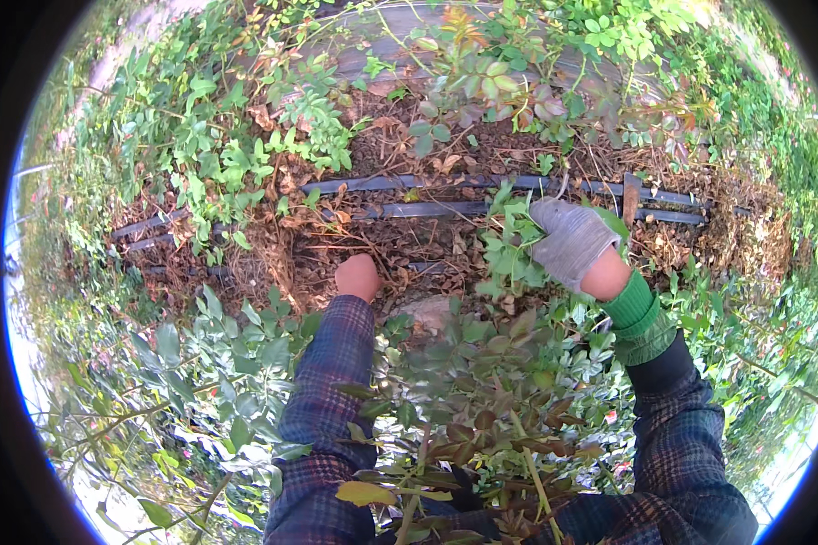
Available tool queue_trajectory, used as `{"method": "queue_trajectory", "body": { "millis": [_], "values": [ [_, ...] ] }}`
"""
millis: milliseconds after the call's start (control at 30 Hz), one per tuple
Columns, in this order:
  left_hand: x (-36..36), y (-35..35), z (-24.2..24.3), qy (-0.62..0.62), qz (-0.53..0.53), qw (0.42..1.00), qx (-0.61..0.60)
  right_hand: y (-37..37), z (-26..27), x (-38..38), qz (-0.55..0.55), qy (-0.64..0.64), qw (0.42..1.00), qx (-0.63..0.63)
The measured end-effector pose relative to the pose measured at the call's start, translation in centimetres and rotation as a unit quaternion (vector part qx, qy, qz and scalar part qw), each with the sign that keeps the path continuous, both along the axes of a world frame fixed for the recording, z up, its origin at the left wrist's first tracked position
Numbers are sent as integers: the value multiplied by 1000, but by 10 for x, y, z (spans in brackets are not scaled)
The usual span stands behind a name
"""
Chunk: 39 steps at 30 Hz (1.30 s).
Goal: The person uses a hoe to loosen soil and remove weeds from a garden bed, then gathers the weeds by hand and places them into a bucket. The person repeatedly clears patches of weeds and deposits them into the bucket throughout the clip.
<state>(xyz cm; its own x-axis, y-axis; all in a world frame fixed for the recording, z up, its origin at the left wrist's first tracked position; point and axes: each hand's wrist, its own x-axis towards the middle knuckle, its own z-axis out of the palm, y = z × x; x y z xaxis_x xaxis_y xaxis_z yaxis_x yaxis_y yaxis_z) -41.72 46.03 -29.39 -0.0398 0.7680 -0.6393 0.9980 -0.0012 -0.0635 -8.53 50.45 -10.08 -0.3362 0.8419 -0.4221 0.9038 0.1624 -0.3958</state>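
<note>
My left hand (358,278), bare below a plaid sleeve, is low over dry leaves and soil left of the middle; its fingers are hidden, so what it touches cannot be told. In a grey glove with a green cuff, my right hand (572,238) closes around a bunch of leafy green vines (511,248), which hang to its left. Black drip irrigation pipes (436,209) run across the soil behind both hands. Just right of the gloved hand a rusty flat metal piece (630,199) stands across the pipes.
Leafy rose bushes (477,381) rise between and around my arms. A stone (426,313) lies near my left hand. Green vines (204,157) cover the left, and reddish rose shoots (497,88) hang over the far side. Thorny-looking stems (532,470) stand close to my body.
</note>
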Motion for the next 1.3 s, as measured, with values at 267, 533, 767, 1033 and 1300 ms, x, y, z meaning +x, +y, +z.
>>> {"method": "queue_trajectory", "body": {
  "millis": [267, 533, 767, 1033, 1300],
  "values": [
    [-2, -2, -1, -39, 6, 999, 15, 99, -69, -113, -45, 72, 996, 37],
    [-1, -4, 1, -59, 24, 997, 44, 193, -157, -149, -31, 25, 988, 147],
    [-1, -2, 2, -54, 20, 998, 31, 188, -157, -158, -130, 161, 971, 118],
    [0, -2, 5, -54, 31, 998, 12, 7, -11, -15, -16, 201, 975, -92],
    [1, -3, -3, -11, 20, 1000, 18, -137, 75, 134, -424, 88, 894, 114]
  ]
}}
